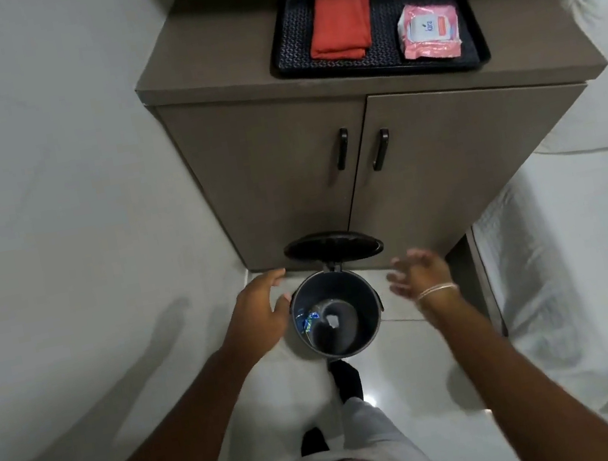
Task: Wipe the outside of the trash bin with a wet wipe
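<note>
One trash bin (368,334) upright on floor, axis vertical, mouth up, lid (332,246) raised at 12 o'clock, left hand (257,310) at 9, right hand (418,273) at 3, both spread, empty, one wipes pack (429,30) on one tray (280,53).

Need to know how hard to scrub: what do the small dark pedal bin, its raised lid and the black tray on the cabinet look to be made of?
Small dark pedal bin: smooth, faintly glossy wall, painted metal or plastic, unclear which. Raised black lid: dull sheen, probably plastic. Black tray: moulded rim and textured patterned base, likely plastic.
</note>
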